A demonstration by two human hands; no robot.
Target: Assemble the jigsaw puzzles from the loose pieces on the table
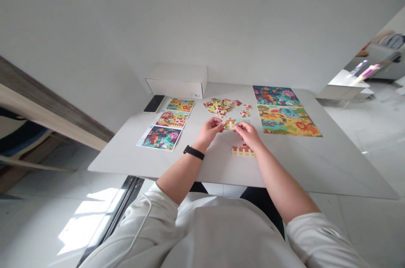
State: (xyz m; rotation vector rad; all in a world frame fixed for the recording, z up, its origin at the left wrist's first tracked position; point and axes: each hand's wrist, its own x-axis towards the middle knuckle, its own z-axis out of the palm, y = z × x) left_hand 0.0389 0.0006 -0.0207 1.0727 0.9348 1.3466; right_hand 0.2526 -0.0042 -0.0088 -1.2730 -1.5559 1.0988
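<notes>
My left hand (211, 130) pinches the left edge of a small joined puzzle section (230, 124) above the table, a black band on its wrist. At the section's right edge, the fingers of my right hand (247, 133) are closed on it too. Behind my right hand a pale green piece (242, 121) partly shows. Nearer the table's front edge lies a joined strip with a white fence (243, 152), partly covered by my right forearm. Beyond my hands is a pile of loose puzzle pieces (219, 107), with several more scattered at its right (245, 113).
A white box (177, 81) stands against the wall, with a phone (154, 103) in front of it. Three picture cards (172, 119) lie on the left of the white table (202, 167). Two colourful puzzle pictures (287, 118) lie on the right.
</notes>
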